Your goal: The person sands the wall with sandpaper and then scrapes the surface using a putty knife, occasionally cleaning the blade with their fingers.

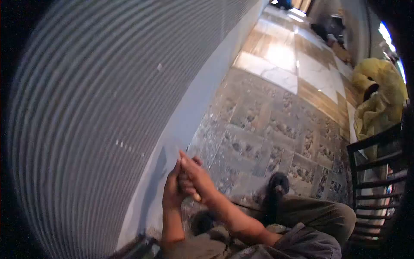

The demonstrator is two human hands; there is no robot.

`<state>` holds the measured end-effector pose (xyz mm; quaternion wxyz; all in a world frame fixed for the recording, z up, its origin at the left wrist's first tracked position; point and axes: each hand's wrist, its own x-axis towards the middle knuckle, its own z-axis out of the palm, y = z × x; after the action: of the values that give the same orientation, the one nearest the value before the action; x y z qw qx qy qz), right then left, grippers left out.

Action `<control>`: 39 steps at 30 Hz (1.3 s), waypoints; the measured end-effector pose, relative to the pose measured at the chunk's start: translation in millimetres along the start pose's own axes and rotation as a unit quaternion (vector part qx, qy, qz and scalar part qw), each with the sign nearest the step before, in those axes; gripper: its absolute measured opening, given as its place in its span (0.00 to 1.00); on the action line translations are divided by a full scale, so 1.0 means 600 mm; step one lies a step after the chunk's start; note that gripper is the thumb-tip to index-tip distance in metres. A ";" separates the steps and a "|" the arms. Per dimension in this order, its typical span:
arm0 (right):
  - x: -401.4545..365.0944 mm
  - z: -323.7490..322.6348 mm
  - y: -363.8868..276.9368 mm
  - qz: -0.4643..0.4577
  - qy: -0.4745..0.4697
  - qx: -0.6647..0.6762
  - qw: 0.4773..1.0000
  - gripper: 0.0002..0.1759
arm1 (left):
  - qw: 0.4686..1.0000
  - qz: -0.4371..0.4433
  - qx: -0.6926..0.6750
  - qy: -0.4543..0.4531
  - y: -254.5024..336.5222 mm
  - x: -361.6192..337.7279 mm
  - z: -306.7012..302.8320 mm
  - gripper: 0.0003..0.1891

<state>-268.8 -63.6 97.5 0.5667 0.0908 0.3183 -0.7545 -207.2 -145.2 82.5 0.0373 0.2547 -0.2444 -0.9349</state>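
My left hand (173, 186) and my right hand (196, 173) are pressed together in front of a ribbed grey wall panel (99, 112). Both are closed, with fingers curled over one another. A small pale tan end (197, 197) pokes out below the clasped fingers; the rest of that thing is hidden, and blur keeps its kind from showing. My right index finger points up towards the smooth pale strip (172, 129) at the panel's base. Neither hand visibly touches the panel.
A patterned grey tile floor (263, 125) runs away from me, meeting glossy white and brown tiles (297, 64). On the right are a dark slatted chair (375, 183) and a crumpled yellow sack (379, 95). My shod foot (278, 183) rests on the floor.
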 end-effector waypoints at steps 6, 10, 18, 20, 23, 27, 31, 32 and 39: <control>-0.009 0.028 0.023 0.166 -0.066 0.224 0.958 0.16 | 0.990 0.073 -0.043 0.116 0.009 -0.065 0.036 0.26; -0.022 0.046 0.024 0.279 -0.090 0.370 0.882 0.09 | 0.956 0.104 -0.022 0.272 0.017 -0.088 0.066 0.27; -0.049 0.076 -0.019 0.263 -0.097 0.309 0.909 0.03 | 0.977 0.185 -0.094 0.051 0.008 -0.071 0.036 0.18; -0.050 0.084 -0.010 0.267 -0.074 0.328 0.903 0.02 | 0.979 0.144 -0.105 0.096 0.018 -0.082 0.051 0.18; -0.059 0.077 0.007 0.239 -0.024 0.304 0.922 0.00 | 0.984 0.131 -0.028 0.115 0.015 -0.090 0.043 0.18; -0.034 0.066 -0.011 0.251 -0.091 0.306 0.914 0.03 | 0.970 0.104 0.056 0.211 0.029 -0.083 0.068 0.18; -0.040 0.062 -0.010 0.267 -0.087 0.294 0.914 0.03 | 0.971 0.133 -0.021 0.200 0.014 -0.082 0.052 0.17; -0.043 0.063 -0.008 0.266 -0.089 0.292 0.914 0.03 | 0.974 0.132 -0.031 0.180 0.014 -0.085 0.049 0.17; -0.044 0.081 -0.008 0.301 -0.094 0.333 0.888 0.04 | 0.977 0.159 -0.033 0.141 0.030 -0.093 0.056 0.14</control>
<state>-253.3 -70.1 150.1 0.7306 0.2942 -0.0496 -0.6141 -176.4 -135.2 142.0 0.2274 0.3402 -0.2430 -0.8795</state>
